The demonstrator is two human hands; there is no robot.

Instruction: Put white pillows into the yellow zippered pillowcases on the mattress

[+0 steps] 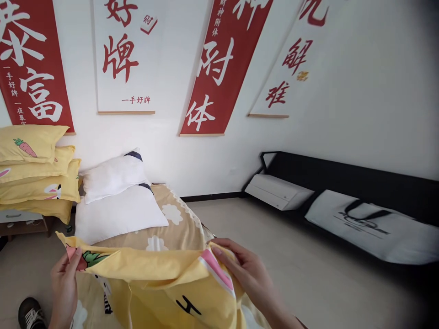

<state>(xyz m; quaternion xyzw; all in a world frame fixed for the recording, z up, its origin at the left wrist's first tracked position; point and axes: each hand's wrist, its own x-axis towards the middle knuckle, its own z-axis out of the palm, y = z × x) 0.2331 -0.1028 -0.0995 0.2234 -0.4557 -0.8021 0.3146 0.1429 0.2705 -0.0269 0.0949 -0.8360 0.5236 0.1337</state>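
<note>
Evidently, the fingers (pixel 236 249) pinched the yellow cloth (pixel 154 265) at both ends, likely to hold its edge stretched; the left hand (pixel 64 285) stood upright at eight o'clock, the right hand (pixel 248 269) slanted inward near half past five. The cloth hung between them at seven o'clock, before the bed (pixel 187 219), whose white pillows (pixel 118 212) lay toward nine, perhaps for easy reach

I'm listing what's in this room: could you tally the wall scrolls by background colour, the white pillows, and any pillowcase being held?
Red scrolls: 2
White scrolls: 2
White pillows: 2
Held yellow pillowcase: 1
Total: 7
</note>
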